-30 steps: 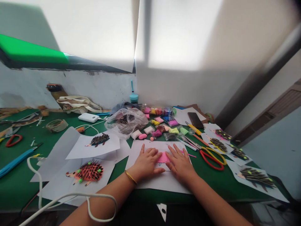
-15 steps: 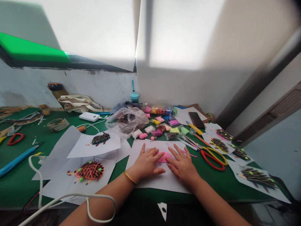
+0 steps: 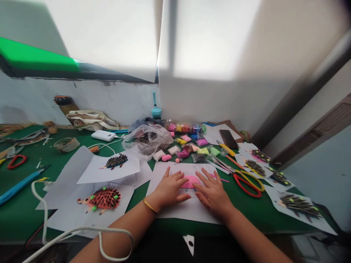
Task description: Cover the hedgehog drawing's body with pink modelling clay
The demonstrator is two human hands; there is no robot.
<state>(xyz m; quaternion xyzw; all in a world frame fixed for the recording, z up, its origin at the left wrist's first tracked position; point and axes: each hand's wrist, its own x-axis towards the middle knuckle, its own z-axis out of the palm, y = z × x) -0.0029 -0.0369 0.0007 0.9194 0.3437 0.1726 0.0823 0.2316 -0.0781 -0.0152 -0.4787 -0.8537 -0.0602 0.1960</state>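
A white sheet of paper (image 3: 178, 212) lies before me, bearing a flat pink clay shape (image 3: 191, 181) with small drawn legs under it. My left hand (image 3: 170, 188) rests on the sheet with fingers spread, its fingertips at the left edge of the pink clay. From the right, my right hand (image 3: 212, 191) lies with its fingers apart, fingertips at the clay's right edge. Neither hand grips anything. A thin pink tool (image 3: 223, 179) is partly hidden behind my right hand. Just past the paper are a pink clay lump (image 3: 166, 157) and a smaller ball (image 3: 177, 160).
Red-handled scissors (image 3: 246, 185) and a yellow-handled pair are at the right, near several hedgehog pictures (image 3: 300, 206). On the left lie more hedgehog pictures (image 3: 102, 199), a white cable (image 3: 74, 231) and a blue cutter (image 3: 20, 187). Clay packets (image 3: 203, 151) and a plastic bag (image 3: 164, 137) stand behind.
My fingers have parted slightly over the pink clay, so more of it shows between my hands. The whole view has shifted a little.
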